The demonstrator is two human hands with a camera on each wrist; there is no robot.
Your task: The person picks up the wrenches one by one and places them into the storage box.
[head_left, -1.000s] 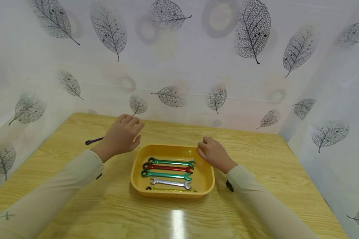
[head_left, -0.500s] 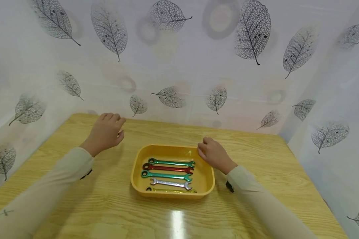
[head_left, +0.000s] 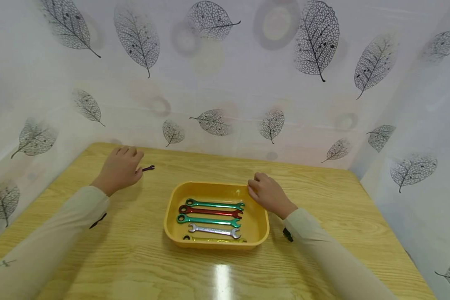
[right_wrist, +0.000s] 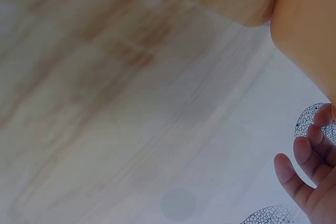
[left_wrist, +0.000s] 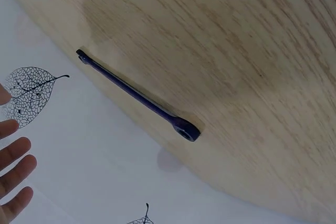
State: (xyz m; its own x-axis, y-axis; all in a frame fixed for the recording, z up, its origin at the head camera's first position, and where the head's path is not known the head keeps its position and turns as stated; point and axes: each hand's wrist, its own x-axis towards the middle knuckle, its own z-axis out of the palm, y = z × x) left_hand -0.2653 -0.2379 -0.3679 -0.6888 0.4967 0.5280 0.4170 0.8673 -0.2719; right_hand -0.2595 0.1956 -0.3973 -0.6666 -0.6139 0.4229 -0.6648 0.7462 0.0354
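A purple combination wrench lies on the wooden table, near its far edge in the left wrist view. Over it in the head view is my left hand, fingers spread and holding nothing; only the wrench's open end shows past the thumb. The left wrist view has the fingertips apart from the wrench. My right hand grips the far right corner of a yellow plastic tray, thumb at the rim. Several wrenches lie in it side by side: green, a red one, a silver one and yellow.
The wood-grain table runs around the tray on all sides. Behind it and along both sides hangs a white sheet printed with dark leaves.
My left hand has moved left and a little toward the far edge, over the purple wrench, whose open end now shows right of the thumb. My right hand and the tray stay in place.
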